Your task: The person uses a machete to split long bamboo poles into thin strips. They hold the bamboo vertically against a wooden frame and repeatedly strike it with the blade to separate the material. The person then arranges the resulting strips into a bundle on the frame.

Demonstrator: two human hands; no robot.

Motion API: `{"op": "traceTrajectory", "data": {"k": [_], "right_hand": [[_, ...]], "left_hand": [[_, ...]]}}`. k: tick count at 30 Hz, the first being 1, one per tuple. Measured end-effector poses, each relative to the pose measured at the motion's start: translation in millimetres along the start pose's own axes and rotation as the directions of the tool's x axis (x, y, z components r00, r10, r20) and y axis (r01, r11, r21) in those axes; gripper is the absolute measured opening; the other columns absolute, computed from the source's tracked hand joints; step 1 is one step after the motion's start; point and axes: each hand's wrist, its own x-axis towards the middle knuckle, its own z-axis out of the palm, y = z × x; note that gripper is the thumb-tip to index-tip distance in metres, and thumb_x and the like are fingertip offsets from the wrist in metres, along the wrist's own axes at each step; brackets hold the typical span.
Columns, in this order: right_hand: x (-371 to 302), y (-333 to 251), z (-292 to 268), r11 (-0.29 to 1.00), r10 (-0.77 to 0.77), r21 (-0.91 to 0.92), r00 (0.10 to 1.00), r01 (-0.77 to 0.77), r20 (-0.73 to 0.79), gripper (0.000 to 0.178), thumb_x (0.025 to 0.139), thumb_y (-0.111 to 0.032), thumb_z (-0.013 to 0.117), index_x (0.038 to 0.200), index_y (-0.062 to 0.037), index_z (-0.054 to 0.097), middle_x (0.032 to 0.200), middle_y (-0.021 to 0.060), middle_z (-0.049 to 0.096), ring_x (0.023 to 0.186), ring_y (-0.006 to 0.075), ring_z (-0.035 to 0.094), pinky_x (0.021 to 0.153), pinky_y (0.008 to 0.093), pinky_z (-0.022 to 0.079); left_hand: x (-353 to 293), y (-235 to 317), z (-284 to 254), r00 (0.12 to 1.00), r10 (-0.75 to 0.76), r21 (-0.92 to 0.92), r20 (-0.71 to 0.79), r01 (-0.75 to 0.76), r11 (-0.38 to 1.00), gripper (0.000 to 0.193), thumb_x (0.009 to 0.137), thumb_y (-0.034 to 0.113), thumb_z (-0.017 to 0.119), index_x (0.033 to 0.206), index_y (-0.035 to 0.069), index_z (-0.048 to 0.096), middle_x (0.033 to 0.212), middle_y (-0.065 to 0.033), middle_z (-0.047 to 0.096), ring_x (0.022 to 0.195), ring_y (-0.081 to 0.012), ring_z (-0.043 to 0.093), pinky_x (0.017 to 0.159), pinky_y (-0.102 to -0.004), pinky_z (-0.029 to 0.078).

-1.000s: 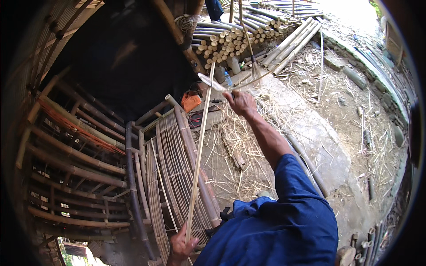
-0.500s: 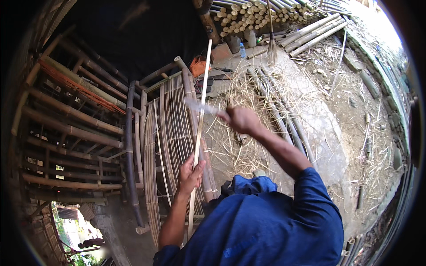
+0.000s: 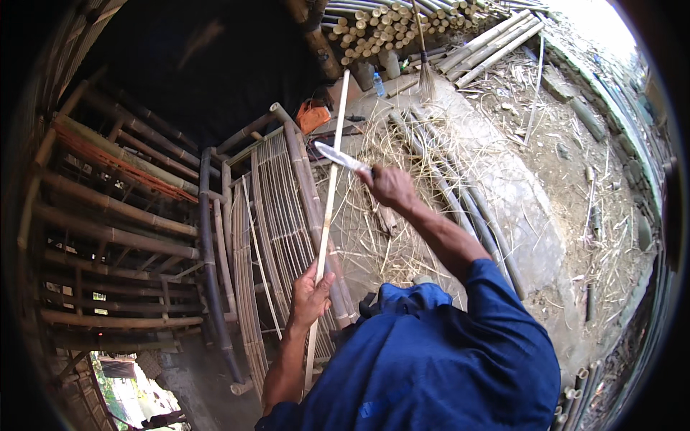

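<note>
A long, pale bamboo strip (image 3: 332, 194) runs up from beside my body, tilted slightly to the right at its far end. My left hand (image 3: 312, 294) is closed around its lower part. My right hand (image 3: 390, 188) grips the handle of a knife (image 3: 339, 156) with a broad grey blade. The blade lies across the upper part of the strip, its tip pointing left; whether it touches the strip I cannot tell. Most of the knife's handle is hidden in my fist.
A slatted bamboo bench (image 3: 277, 187) stands just left of the strip, with a bamboo frame (image 3: 129, 223) beyond it. Shavings (image 3: 388, 251) and grey poles (image 3: 460, 201) lie on the floor to the right. Cut bamboo (image 3: 388, 29), a broom (image 3: 425, 79) and a bottle (image 3: 378, 85) are at the back.
My right hand and the knife have come a little nearer along the strip, and the blade, smeared before, is sharp now. The whole view has shifted slightly. My left hand keeps its hold.
</note>
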Motion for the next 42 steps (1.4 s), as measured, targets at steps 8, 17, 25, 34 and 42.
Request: {"op": "traceTrajectory", "data": {"k": [8,17,25,34,42], "right_hand": [[70,76,-28,0.943,0.319,0.169,0.922,-0.286,-0.22,0.069,0.089,-0.076,0.046,0.076,-0.0097,0.061,0.056,-0.0012,0.045,0.045,0.0091,0.038,0.042,0.0306,0.036],[34,22,12,0.23,0.315,0.973,0.948,-0.034,-0.041,0.041,0.086,-0.041,0.076,0.081,-0.0027,0.063,0.066,0.0051,0.061,0.052,0.0123,0.056,0.046,0.0301,0.044],[17,-27,19,-0.142,0.196,0.983,0.97,-0.116,0.143,0.028,0.089,-0.03,0.074,0.08,-0.0068,0.063,0.067,0.0014,0.059,0.053,0.0111,0.052,0.048,0.0285,0.039],[1,-36,10,-0.094,0.12,0.994,0.991,-0.048,0.059,0.034,0.089,-0.037,0.074,0.076,-0.0069,0.064,0.063,0.0,0.057,0.052,0.01,0.052,0.048,0.027,0.039],[-15,-16,2,-0.234,0.047,0.968,0.994,-0.085,0.099,0.043,0.084,-0.047,0.077,0.083,-0.0066,0.062,0.071,0.0028,0.059,0.059,0.0135,0.056,0.054,0.0301,0.047]], "left_hand": [[-59,-45,-23,0.998,-0.013,0.103,-0.063,0.019,0.995,0.055,0.103,0.025,0.056,0.15,0.002,0.038,0.066,0.0066,0.045,0.05,-0.0014,0.04,0.044,-0.0195,0.033],[-76,-82,-30,0.981,-0.184,0.287,0.062,0.159,0.945,0.057,0.103,0.038,0.052,0.147,0.003,0.043,0.073,0.0004,0.055,0.062,-0.0069,0.051,0.058,-0.0231,0.043],[61,-36,-22,0.981,0.156,0.419,-0.111,-0.096,0.903,0.067,0.093,0.042,0.067,0.137,-0.006,0.051,0.12,-0.0197,0.067,0.112,-0.024,0.064,0.094,-0.0339,0.052],[77,-43,-13,0.94,0.179,-0.117,-0.291,-0.22,0.968,0.02,0.093,0.019,0.071,0.091,0.0,0.067,0.075,-0.0045,0.066,0.062,-0.0119,0.062,0.058,-0.0243,0.053],[6,2,-143,0.871,0.235,0.265,-0.43,-0.127,0.956,0.027,0.096,0.026,0.067,0.105,0.0,0.064,0.089,-0.0053,0.067,0.071,-0.0081,0.06,0.066,-0.0232,0.049]]}}
